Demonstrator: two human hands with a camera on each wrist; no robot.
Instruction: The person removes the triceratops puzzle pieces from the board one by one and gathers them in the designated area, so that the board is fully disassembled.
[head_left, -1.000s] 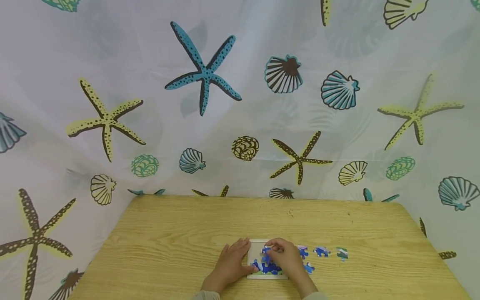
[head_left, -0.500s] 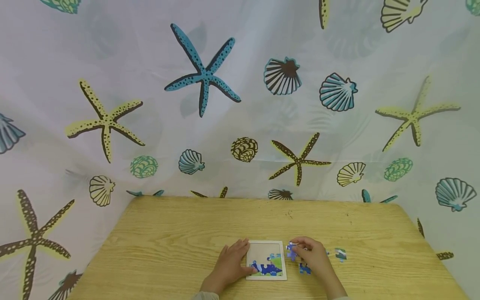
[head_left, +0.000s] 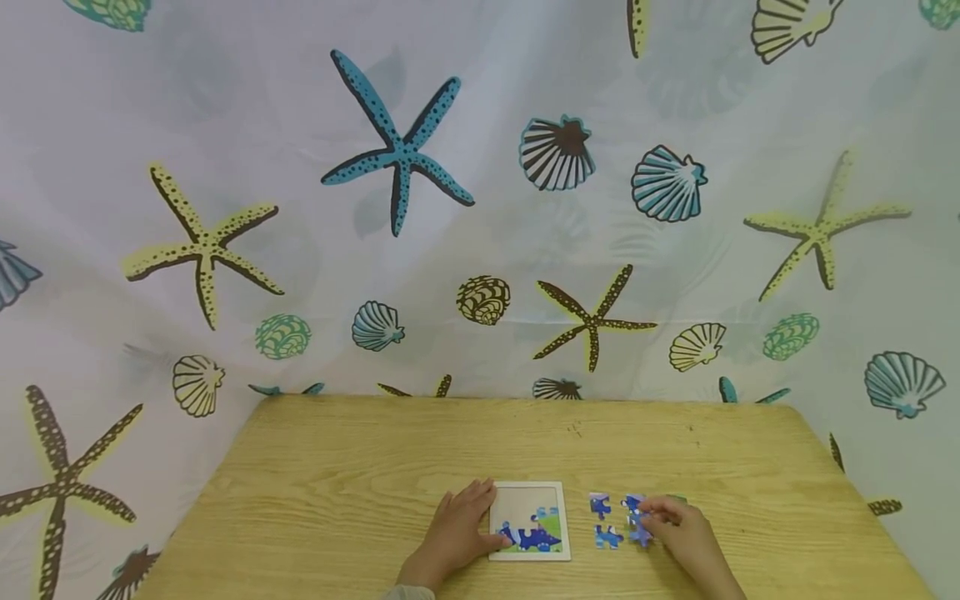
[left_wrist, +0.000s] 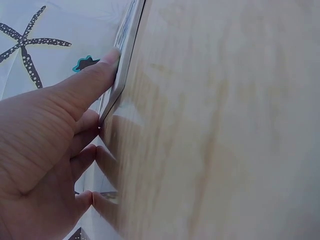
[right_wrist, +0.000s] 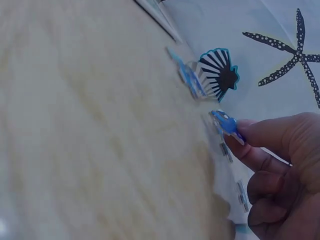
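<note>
A square white-rimmed puzzle tray lies on the table, its lower part filled with blue and green puzzle pieces. My left hand rests at its left side, the thumb pressing on the rim and the other fingertips touching the tabletop. To the right of the tray, my right hand pinches a blue puzzle piece between thumb and index finger. It is held low, close to other loose pieces.
Loose jigsaw pieces lie right of the tray: one blue piece, another below it, and one by the right fingertips. A greenish piece is mostly hidden behind the right hand. A shell-printed curtain surrounds the wooden table.
My right hand has moved from over the tray rightward, carrying the puzzle piece past the nearer loose pieces to the farther ones. The left hand stays on the tray's edge.
</note>
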